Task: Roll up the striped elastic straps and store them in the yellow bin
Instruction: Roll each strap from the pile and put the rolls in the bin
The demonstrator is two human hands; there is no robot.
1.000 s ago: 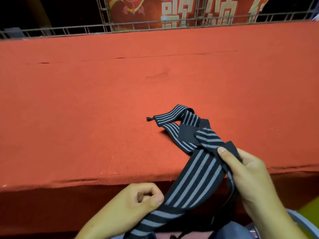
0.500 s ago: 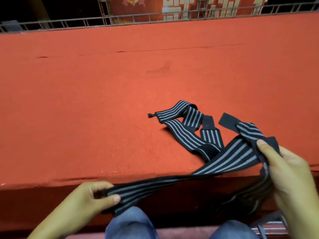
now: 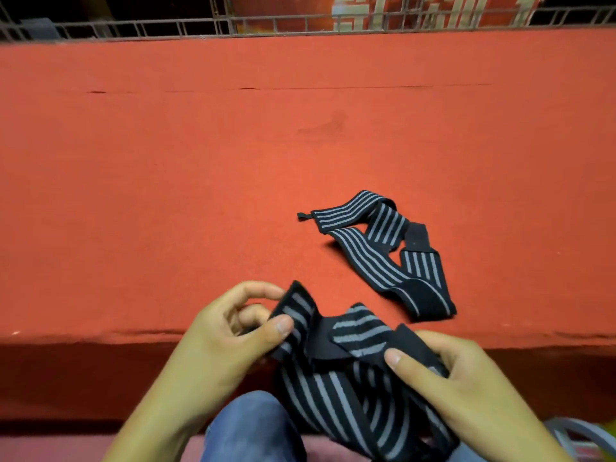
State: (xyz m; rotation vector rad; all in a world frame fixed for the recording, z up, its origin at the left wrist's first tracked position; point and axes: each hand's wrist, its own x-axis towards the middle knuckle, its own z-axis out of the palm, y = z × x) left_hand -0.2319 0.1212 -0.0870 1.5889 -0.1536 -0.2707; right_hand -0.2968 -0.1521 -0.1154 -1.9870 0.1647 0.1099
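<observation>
A black strap with grey stripes (image 3: 336, 388) hangs over the table's front edge between both my hands. My left hand (image 3: 226, 341) pinches one end of it between thumb and fingers. My right hand (image 3: 446, 378) grips the other part, thumb on top of a black end patch. The slack of this strap drops down over my lap. A second striped strap (image 3: 376, 248) lies loosely folded on the red table (image 3: 166, 195), just beyond and to the right of my hands. A sliver of the yellow bin (image 3: 608, 453) shows at the bottom right corner.
A metal wire rail (image 3: 133, 28) runs along the table's far edge, with a red banner behind it. A grey curved rim (image 3: 580, 431) sits at the lower right, beside my knee in blue jeans (image 3: 253, 428).
My hands have come together from a wide stretch. The left hand moved up and right to the strap's end. The held strap is now bunched near the table edge.
</observation>
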